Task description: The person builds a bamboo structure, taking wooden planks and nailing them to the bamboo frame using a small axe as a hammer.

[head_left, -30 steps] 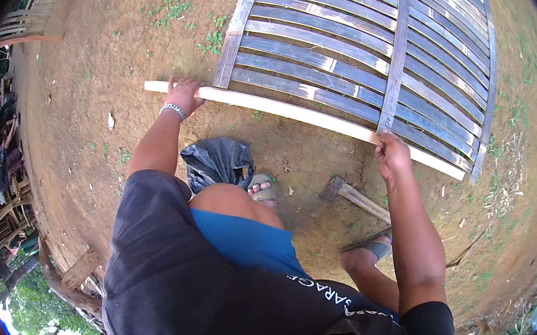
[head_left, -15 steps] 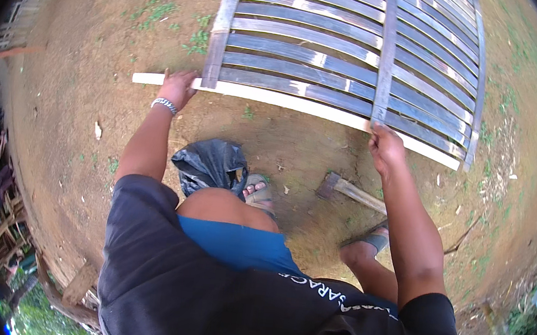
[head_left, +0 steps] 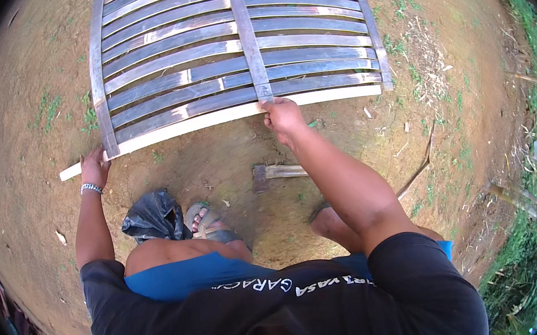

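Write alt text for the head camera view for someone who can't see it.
A person's left hand and right hand press a pale bamboo slat against the near edge of a slatted bamboo panel lying on bare dirt, hammer nearby.

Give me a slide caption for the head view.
Both hands, left hand and right hand, press a pale slat against a slatted panel lying on bare dirt.
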A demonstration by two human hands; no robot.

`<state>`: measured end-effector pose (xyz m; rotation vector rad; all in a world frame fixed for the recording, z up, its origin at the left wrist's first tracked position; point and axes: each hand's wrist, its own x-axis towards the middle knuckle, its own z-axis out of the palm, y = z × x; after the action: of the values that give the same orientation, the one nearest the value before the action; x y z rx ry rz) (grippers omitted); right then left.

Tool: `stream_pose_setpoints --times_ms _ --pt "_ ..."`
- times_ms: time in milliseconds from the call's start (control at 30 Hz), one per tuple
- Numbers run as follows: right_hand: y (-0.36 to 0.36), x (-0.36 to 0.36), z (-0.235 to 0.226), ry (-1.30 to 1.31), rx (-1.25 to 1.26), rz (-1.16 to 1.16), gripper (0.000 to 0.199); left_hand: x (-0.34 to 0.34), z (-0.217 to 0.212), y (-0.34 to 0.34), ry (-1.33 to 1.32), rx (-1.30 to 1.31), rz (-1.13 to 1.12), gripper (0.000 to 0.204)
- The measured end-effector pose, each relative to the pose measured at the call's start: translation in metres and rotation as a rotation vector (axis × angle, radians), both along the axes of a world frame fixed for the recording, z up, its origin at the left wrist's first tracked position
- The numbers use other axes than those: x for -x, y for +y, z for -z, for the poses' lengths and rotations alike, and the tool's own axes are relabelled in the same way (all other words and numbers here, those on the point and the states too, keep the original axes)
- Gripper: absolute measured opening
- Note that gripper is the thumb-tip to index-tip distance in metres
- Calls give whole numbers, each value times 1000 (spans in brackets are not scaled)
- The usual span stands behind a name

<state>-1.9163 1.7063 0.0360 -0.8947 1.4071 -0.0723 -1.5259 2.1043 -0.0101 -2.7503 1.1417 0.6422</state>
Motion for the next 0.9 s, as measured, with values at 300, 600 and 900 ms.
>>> stream_pose_setpoints --times_ms 300,600,900 --pt "2 1 9 -56 8 19 24 13 -2 -9 -19 60 -38 55" --pt "3 -5 -5 -64 0 25 21 -12 -13 19 -74 -52 -64 53" --pt "4 -2 -9 -41 -2 39 10 8 -25 -6 -22 -44 -82 49"
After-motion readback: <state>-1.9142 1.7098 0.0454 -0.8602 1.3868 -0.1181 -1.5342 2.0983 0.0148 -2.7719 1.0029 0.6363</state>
